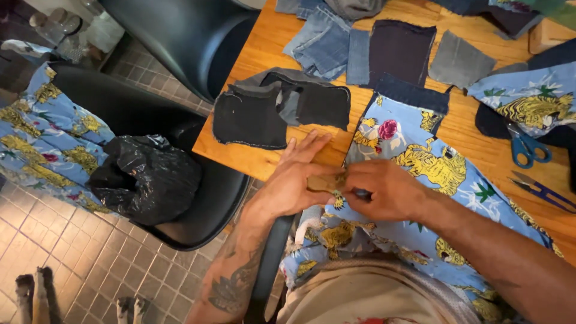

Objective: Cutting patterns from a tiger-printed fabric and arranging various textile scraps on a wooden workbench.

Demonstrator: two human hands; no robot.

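While the left hand lies flat with its fingers spread on the edge of the wooden table, the right hand pinches something small at the blue tiger-print fabric, which hangs from the table into the lap. The job seems to call for keeping the cloth taut and the pinch close. Dark denim patches lie just beyond, with blue scissors to the right.

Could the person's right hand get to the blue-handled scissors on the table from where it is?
Probably yes: the right hand is busy on the printed blue fabric, but only open table lies between it and the scissors.
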